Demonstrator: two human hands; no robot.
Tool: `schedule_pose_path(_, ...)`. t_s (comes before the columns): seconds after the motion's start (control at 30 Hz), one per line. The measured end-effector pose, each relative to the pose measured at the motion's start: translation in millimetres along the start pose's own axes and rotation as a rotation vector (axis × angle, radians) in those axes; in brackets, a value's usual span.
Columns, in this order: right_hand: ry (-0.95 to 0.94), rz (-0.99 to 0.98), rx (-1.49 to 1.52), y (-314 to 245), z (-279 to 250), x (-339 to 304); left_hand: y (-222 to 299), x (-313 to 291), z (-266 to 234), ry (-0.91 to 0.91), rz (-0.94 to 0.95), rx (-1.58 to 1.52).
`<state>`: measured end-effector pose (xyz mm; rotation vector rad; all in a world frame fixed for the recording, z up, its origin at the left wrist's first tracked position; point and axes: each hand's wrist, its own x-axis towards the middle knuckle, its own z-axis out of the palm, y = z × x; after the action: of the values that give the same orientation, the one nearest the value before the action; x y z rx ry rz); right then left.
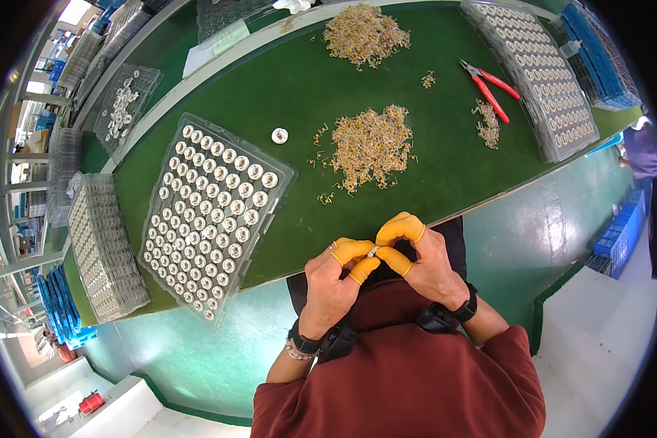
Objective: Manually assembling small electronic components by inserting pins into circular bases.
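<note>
My left hand (333, 281) and my right hand (425, 264) meet at the table's near edge, with yellow finger covers on the thumbs and index fingers. Pinched between their fingertips is a small round white part (374, 251), mostly covered by the fingers. It looks like the white round parts in the clear tray (279, 191) to the left. Beyond my hands lies a pile of small yellowish bent-wire pieces (372, 150). A single white round part (279, 136) rests on the green table between tray and pile.
Red-handled pliers (493, 87) lie at the right beside a small heap of wire pieces (488, 125). Another pile (365, 35) sits farther back. Stacked filled trays stand at the right (536, 80) and left (104, 248). Blue crates (598, 55) adjoin the right stack.
</note>
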<state>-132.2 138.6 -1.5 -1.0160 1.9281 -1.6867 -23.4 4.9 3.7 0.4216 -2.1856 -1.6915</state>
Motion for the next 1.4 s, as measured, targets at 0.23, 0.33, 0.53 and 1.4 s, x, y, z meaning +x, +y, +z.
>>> schedule_pose_path(0.23,0.105,0.24,0.2,-9,3,-4,2,-9,-26,-0.012,-0.393,-0.417)
schedule_pose_path(0.33,0.186,0.231,0.139,1,-8,-3,15,-4,-67,0.226,-0.278,-0.273)
schedule_pose_path(0.53,0.142,0.114,-0.026,26,-8,10,15,4,-191,0.717,-0.235,0.015)
schedule_pose_path(1.4,0.291,-0.081,-0.403,3,-15,22,-72,51,-273,0.533,-0.278,1.194)
